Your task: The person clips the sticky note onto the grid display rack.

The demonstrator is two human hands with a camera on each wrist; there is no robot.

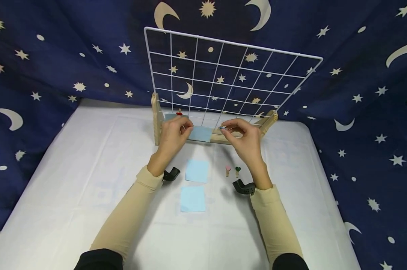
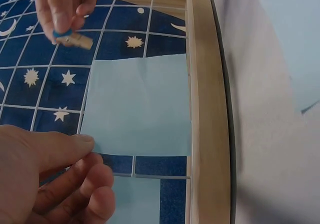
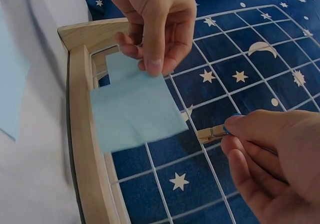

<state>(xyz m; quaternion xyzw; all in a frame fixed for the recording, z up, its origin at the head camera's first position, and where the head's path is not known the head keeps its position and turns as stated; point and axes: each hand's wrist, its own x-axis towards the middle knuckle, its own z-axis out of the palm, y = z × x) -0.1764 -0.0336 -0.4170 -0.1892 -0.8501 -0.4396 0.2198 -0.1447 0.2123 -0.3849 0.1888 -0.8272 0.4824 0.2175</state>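
Observation:
My left hand (image 1: 173, 133) pinches a light blue paper square (image 2: 140, 103) by one corner between thumb and index finger. The paper lies against the lower part of a white wire grid (image 1: 224, 41). In my right hand (image 1: 246, 138) is a small wooden clothespin (image 3: 211, 134) with a blue decoration, pinched between thumb and fingers. Its wooden tips point toward the paper's edge, close to the wires. Farther left, partly behind the left hand, another blue paper square (image 1: 171, 116) hangs on the grid under a red-topped clothespin (image 1: 179, 113).
The grid stands upright between wooden feet (image 1: 156, 123). Two blue paper squares (image 1: 196, 170) (image 1: 193, 199) lie on the white tabletop in front. Right of them are a clothespin with a pink heart (image 1: 228, 170) and one with a green heart (image 1: 237, 171). A starry dark blue cloth (image 1: 98, 75) hangs behind.

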